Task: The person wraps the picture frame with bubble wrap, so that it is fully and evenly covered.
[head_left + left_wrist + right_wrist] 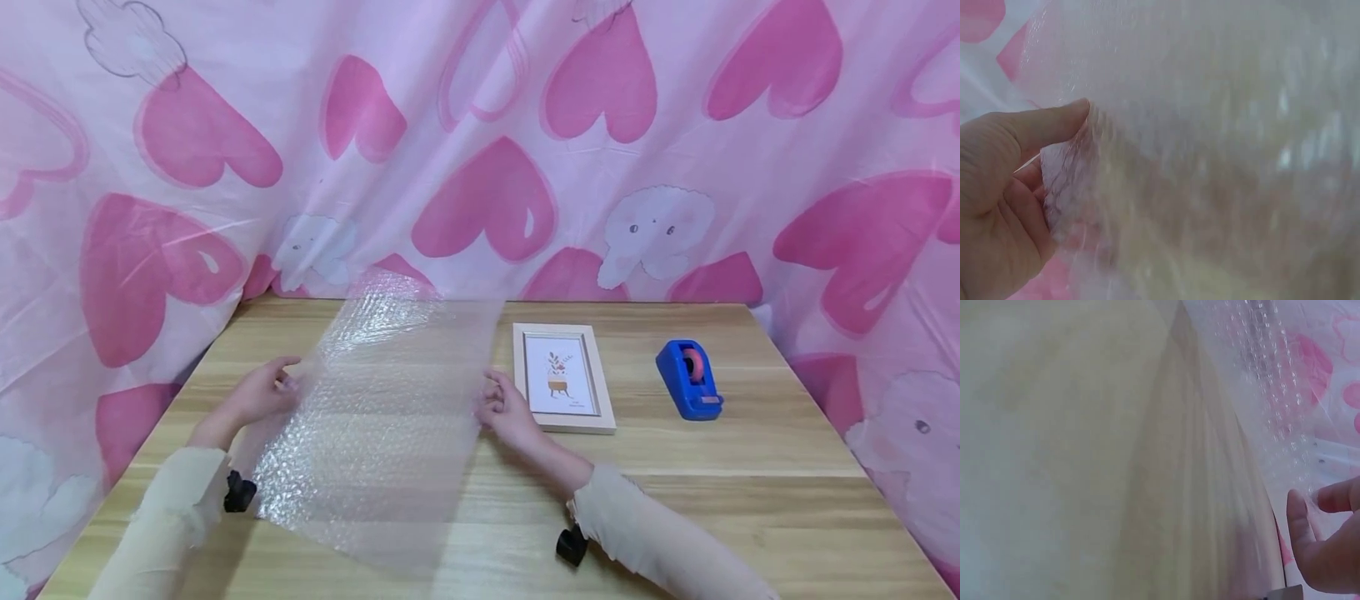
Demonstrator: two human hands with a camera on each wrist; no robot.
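Note:
A clear sheet of bubble wrap (382, 425) is held up over the wooden table, stretched between both hands. My left hand (262, 390) pinches its left edge; in the left wrist view the thumb (1063, 122) presses on the near face with the fingers behind. On the opposite edge, my right hand (512, 410) pinches the film between thumb and fingers, also seen in the right wrist view beside the bubbled film (1272, 394). Just right of that hand lies a picture frame (604, 400) with a pale border and a plant print.
A blue tape dispenser (690, 392) with a pink roll stands on the right part of the table (712, 517). Behind the table's back edge hangs a pink curtain (465, 108) with hearts, which also lines both sides.

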